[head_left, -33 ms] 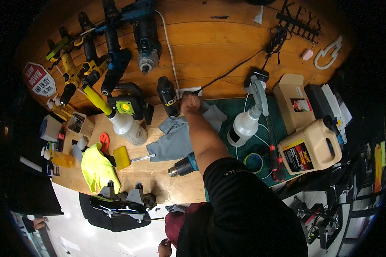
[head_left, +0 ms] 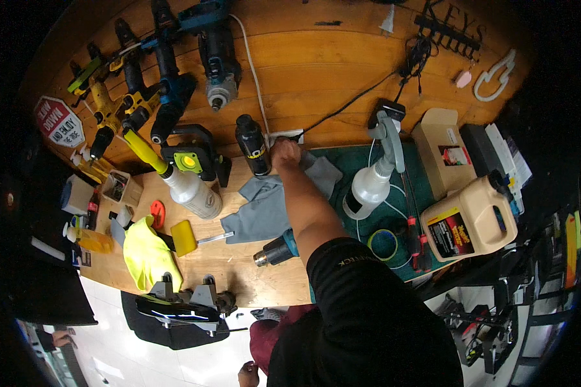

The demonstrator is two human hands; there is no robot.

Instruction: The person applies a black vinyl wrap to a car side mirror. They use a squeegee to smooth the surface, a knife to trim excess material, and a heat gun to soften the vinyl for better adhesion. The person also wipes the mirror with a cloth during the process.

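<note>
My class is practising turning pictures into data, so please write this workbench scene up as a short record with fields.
Right hand: stretched across the bench to the wall, right hand at a white wall plate; grip unclear
Left hand: low, near the lower edge, left hand apart from the bench; contents unclear
Beside right hand: black bottle, upright
Under right forearm: grey cloth, heat gun
Left side: yellow-headed spray bottle, neon-yellow cloth
Right side: grey-headed spray bottle, tan jug
</note>
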